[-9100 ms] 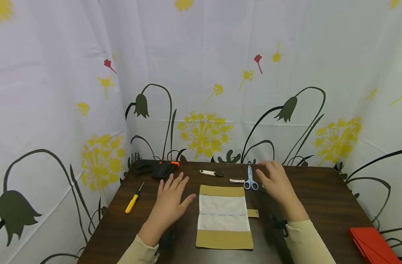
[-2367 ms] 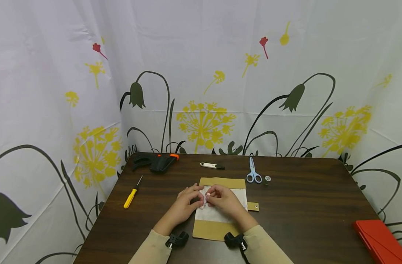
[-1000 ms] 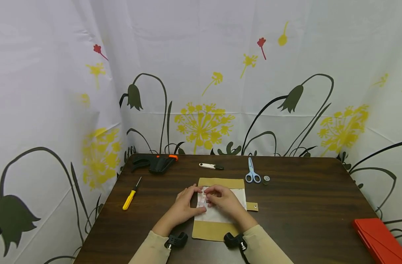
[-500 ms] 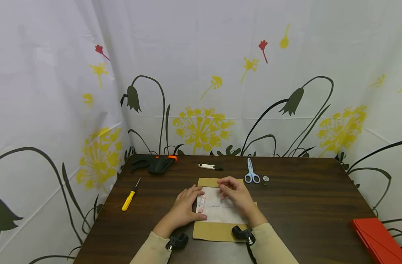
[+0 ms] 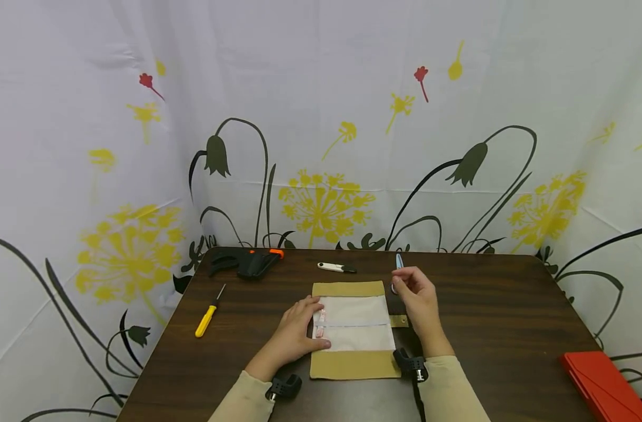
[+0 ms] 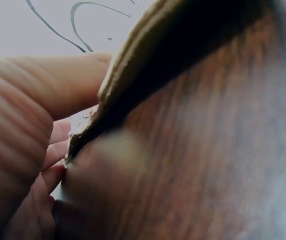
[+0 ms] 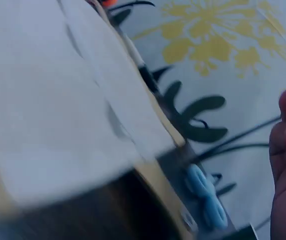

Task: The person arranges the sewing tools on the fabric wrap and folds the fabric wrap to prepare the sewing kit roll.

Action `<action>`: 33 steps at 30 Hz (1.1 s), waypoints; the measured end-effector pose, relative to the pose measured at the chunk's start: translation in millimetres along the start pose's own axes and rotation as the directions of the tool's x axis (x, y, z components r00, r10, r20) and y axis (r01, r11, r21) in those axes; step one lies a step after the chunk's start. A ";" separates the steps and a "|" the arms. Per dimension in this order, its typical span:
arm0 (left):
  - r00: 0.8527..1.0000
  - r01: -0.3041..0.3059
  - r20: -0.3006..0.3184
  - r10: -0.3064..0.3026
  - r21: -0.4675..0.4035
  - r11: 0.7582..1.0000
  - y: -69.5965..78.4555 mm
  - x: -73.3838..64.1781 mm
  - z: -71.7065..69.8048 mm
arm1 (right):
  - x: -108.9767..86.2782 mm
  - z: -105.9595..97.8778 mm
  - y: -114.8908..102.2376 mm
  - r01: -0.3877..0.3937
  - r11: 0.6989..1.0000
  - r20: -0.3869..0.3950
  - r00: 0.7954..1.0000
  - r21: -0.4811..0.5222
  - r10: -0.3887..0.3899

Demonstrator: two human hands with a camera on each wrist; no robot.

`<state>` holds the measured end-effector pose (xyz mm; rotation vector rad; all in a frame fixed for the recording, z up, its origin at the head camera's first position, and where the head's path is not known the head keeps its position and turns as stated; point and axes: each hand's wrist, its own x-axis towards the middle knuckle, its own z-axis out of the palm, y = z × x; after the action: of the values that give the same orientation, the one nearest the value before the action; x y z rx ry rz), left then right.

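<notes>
My left hand [image 5: 294,331] holds the left edge of an open tan cloth case [image 5: 352,366] with a white lining; in the left wrist view the thumb [image 6: 77,82] lies against that edge. A small white and pink strip [image 5: 321,323] lies on the lining beside these fingers, across the pocket line. Whether it is tucked in, I cannot tell. My right hand [image 5: 420,302] hovers by the light blue scissors [image 5: 399,261] and partly covers them in the head view. Apart from its bent fingers, the scissors' handles [image 7: 207,197] show in the right wrist view.
Behind the case lies a white and black tool [image 5: 336,267]. A black and orange clamp [image 5: 252,262] and a yellow screwdriver [image 5: 207,319] are at the left of the dark wooden table [image 5: 500,316]. A red case [image 5: 600,384] sits at the right edge.
My right hand placed the small strip on the lining, let go, then moved right to the scissors. My left hand stays at the case's left edge. The case has shifted slightly.
</notes>
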<state>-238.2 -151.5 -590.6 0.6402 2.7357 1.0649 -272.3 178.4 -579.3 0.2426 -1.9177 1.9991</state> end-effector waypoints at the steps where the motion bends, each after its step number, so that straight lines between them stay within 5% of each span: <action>1: 1.000 0.001 -0.006 -0.001 0.002 1.000 -0.3 0.0 0.9 | 1.0 -6.4 -0.9 0.017 1.000 -0.042 0.999 -0.016 -0.018; 6: 1.000 0.007 -0.016 -0.007 0.010 1.000 0.0 0.2 2.1 | 5.1 -38.7 -6.8 0.011 0.992 -0.218 0.975 -0.124 -0.038; 12: 1.000 0.012 -0.017 -0.011 0.023 1.000 -1.9 0.9 3.6 | 6.7 -65.6 -6.0 -0.145 0.959 -0.299 0.952 -0.241 0.069; 22: 1.000 0.014 -0.022 -0.013 0.027 1.000 -2.0 1.1 4.7 | 10.0 -75.7 12.7 -0.277 0.821 -0.126 0.961 -0.499 0.248; 33: 1.000 0.017 -0.013 -0.016 0.027 0.999 -1.7 1.1 4.4 | 8.2 -74.3 12.9 -0.289 0.788 -0.062 0.950 -0.544 0.305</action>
<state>-238.5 -149.5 -595.0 0.6157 2.7660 1.0334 -275.6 252.9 -593.1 -0.1990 -2.5800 1.5083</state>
